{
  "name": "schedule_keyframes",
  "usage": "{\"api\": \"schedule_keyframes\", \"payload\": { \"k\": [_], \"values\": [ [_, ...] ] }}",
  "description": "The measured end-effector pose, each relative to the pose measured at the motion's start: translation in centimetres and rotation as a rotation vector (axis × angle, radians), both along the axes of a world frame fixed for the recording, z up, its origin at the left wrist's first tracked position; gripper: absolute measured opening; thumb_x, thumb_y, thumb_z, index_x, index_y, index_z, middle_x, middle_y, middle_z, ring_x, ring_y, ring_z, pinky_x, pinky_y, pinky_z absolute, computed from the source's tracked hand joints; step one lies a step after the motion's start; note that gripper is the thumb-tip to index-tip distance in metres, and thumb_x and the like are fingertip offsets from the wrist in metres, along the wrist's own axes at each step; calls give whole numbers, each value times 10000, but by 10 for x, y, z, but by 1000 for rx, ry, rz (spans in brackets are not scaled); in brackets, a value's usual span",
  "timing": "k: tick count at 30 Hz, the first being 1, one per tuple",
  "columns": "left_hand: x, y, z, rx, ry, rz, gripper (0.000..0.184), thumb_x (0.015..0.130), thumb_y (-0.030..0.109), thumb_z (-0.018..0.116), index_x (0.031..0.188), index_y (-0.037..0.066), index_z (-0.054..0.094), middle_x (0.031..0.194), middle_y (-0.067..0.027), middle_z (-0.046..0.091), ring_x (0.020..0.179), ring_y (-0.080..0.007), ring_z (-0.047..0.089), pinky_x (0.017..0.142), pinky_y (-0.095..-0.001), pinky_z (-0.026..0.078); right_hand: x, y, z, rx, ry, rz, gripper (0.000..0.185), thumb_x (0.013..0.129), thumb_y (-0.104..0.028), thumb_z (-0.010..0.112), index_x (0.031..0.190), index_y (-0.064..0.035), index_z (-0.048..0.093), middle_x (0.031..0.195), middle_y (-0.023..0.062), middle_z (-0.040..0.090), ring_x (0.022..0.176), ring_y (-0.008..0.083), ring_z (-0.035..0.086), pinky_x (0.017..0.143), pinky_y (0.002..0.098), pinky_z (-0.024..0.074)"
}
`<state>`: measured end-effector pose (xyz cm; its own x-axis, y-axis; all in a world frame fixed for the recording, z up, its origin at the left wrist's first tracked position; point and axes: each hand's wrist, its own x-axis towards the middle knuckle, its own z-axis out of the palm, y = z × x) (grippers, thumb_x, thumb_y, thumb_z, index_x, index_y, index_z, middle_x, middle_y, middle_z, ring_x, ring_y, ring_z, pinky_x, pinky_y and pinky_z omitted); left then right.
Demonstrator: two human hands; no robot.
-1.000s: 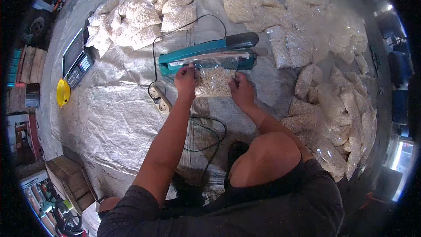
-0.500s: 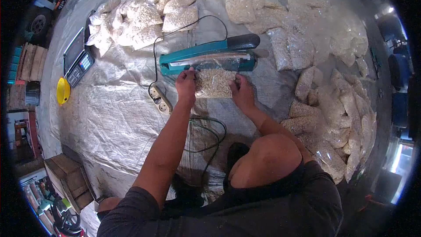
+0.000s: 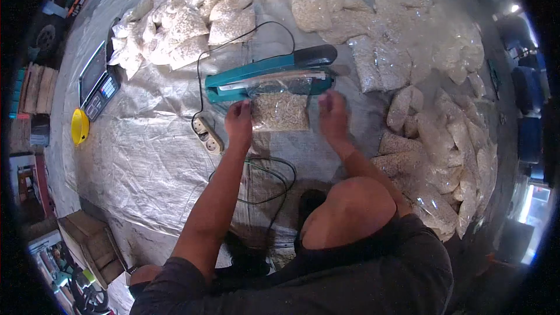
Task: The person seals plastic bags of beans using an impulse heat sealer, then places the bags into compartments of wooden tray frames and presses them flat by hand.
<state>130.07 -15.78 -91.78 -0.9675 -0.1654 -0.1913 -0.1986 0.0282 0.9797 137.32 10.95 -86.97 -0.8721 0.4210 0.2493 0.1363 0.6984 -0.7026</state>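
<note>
A clear plastic bag of pale pieces (image 3: 281, 112) lies flat in front of the teal bag sealer (image 3: 251, 71), its upper edge over the sealer's base. The sealer's black-ended arm is raised. At the bag's left edge, my left hand (image 3: 239, 121) has its thumb and fingers pressed together on the plastic. My right hand (image 3: 333, 115) is apart from the bag, just to its right and near the sealer's right end; its fingers are blurred, and whether they are apart cannot be made out.
Filled bags are heaped at the back left (image 3: 186, 23), back right (image 3: 391, 29) and right (image 3: 449, 151). A scale (image 3: 100, 93) and yellow bowl (image 3: 80, 126) stand left. A power strip (image 3: 207, 135) and green cable (image 3: 280, 160) lie nearer me.
My right hand has let go of the bag's right edge and moved right and slightly up. My left hand stays at the left edge. The whole view has shifted slightly.
</note>
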Motion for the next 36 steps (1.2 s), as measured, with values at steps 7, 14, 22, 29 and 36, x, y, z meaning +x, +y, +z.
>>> {"api": "schedule_keyframes", "payload": {
  "k": [7,14,22,29,36],
  "values": [
    [56,17,46,-666,568,-105,423,887,164,754,1261,18,622,1214,-206,614,1145,-393,593,993,-483,474,-76,16,180,133,566,92,492,1015,-404,643,1279,11,648,1142,217,712,1045,411,691,953,485,534],
    [110,33,61,-587,536,-420,505,860,170,776,1312,43,591,1319,-217,578,1266,-420,517,1094,-514,407,-118,-15,219,467,-50,227,646,1040,-594,469,1240,-19,685,1114,245,731,1093,401,704,1038,568,466],
    [172,-82,106,-509,344,-1294,540,902,261,759,1373,60,592,1320,-200,624,1252,-404,569,1058,-506,431,-126,-19,163,664,-302,117,609,1056,-578,411,1189,-49,681,1164,212,727,1172,398,669,1108,679,339],
    [151,-167,253,-616,-336,-1317,560,950,367,746,1392,58,595,1307,-203,638,1224,-356,621,1031,-445,504,-120,4,101,538,-351,107,624,1041,-575,443,1315,-58,661,1274,203,697,1179,419,667,1083,750,316],
    [128,-162,251,-560,-454,-1149,701,938,419,749,1473,35,510,1359,-235,600,1273,-418,582,1060,-451,481,-128,15,69,359,-351,167,587,1025,-543,522,1296,-47,680,1297,206,687,1176,407,667,1081,626,409]
  ]
}}
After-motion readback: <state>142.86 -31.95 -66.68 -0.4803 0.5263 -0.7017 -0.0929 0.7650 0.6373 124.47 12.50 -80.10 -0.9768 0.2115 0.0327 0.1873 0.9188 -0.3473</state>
